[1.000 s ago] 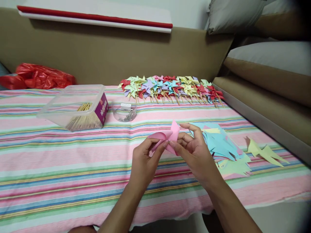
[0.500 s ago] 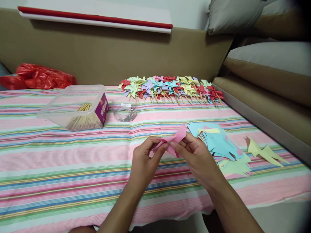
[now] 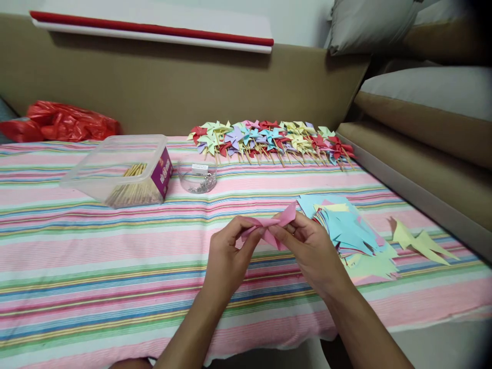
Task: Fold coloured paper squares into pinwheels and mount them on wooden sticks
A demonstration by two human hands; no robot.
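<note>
Both hands are up over the striped pink cloth-covered table point(image 3: 115, 256), pinching the same thing between them: the left hand point(image 3: 226, 256) and the right hand point(image 3: 313, 253) have their fingertips closed narrow on a small folded pink paper piece point(image 3: 274, 224). It sits right between the two thumbs, lifted a bit off the cloth. Its long axis runs roughly left-to-right, tilted so the free pointed flap sticks up and away toward the right, the other end tucked in at the left fingers. How many folds are in it, I honestly can't tell; the fingers cover most of the middle.

Just right of the right hand, partly behind it, lies a loose stack of cut blue, yellow and pink paper sheets point(image 3: 348, 225), and further right a pale yellow cut paper shape point(image 3: 417, 241) on its own. Farther back there's a long row of finished multicoloured paper pinwheels on wooden sticks point(image 3: 269, 139). Back left: a small clear round dish of metal pins point(image 3: 198, 178), a clear plastic tub of wooden sticks point(image 3: 123, 171), and a crumpled red plastic bag point(image 3: 63, 122). Nothing lies between the hands and those.
</note>
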